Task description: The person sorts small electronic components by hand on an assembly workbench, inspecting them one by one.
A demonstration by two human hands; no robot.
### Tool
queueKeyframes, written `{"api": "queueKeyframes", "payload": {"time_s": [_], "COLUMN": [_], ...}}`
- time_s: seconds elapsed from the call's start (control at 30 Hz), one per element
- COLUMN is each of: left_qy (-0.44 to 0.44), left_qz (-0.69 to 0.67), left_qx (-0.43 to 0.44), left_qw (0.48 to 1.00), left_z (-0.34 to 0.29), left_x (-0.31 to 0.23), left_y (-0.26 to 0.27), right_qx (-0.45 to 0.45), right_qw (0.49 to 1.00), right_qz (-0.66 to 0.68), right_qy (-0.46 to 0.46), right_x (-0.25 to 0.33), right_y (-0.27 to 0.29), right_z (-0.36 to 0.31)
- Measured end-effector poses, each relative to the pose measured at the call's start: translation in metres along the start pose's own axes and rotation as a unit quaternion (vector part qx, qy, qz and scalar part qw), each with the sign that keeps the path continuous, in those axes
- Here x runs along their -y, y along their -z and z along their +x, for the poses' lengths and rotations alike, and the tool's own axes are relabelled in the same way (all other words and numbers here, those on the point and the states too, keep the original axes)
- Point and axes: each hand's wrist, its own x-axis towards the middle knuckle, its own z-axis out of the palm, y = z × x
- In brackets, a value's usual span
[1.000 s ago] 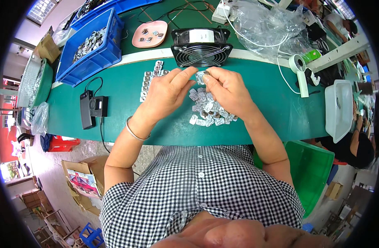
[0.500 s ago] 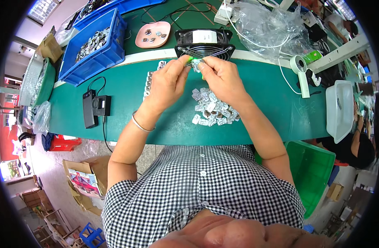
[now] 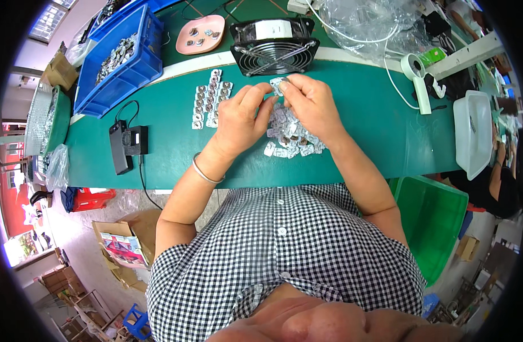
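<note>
My right hand (image 3: 312, 108) pinches a small pale metal-looking piece (image 3: 277, 85) between thumb and fingertips, in front of the black fan. Close at its left, my left hand (image 3: 241, 119) is curled, its thumb and forefinger drawn in toward the piece. Whatever may lie in the left fingers is too small to make out. A loose pile of similar small pieces (image 3: 281, 153), some with brown round parts, lies below the right hand and is partly covered by it. Left of my left hand, more pieces with round parts stand in neat rows (image 3: 200, 105) on the green tabletop (image 3: 176, 159).
Beyond my hands stands a black fan (image 3: 274, 54). A pink plate (image 3: 184, 43) and a blue crate (image 3: 90, 97) hold more small parts. A black power adapter (image 3: 121, 148), a white handheld fan (image 3: 416, 85), a white tray (image 3: 472, 134) and a green bin (image 3: 438, 228) surround the work area.
The view has shifted slightly. My hands have come apart a little, and the bright green bit between the fingertips no longer shows. More of the rows at left is visible.
</note>
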Motion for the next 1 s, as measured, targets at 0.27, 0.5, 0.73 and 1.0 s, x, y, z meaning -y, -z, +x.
{"api": "queueKeyframes", "payload": {"time_s": [0.27,0.5,0.73,1.0], "left_qy": [0.105,0.147,0.204,0.193], "left_qz": [-0.135,-0.261,-0.509,-0.504], "left_qx": [0.217,0.262,0.262,0.3], "left_qw": [0.961,0.917,0.794,0.787], "left_z": [-0.01,0.003,0.01,0.016], "left_x": [-0.003,0.009,0.0,-0.001], "left_y": [-0.014,0.01,0.02,0.019], "right_qx": [0.063,-0.023,0.026,0.102], "right_qw": [0.978,0.995,0.997,0.992], "right_qz": [-0.187,-0.076,0.009,0.079], "right_qy": [0.062,0.062,0.069,-0.012], "right_x": [-0.023,-0.016,-0.003,-0.001], "right_y": [0.029,0.035,0.01,0.011], "right_z": [-0.038,-0.037,-0.03,-0.028]}}
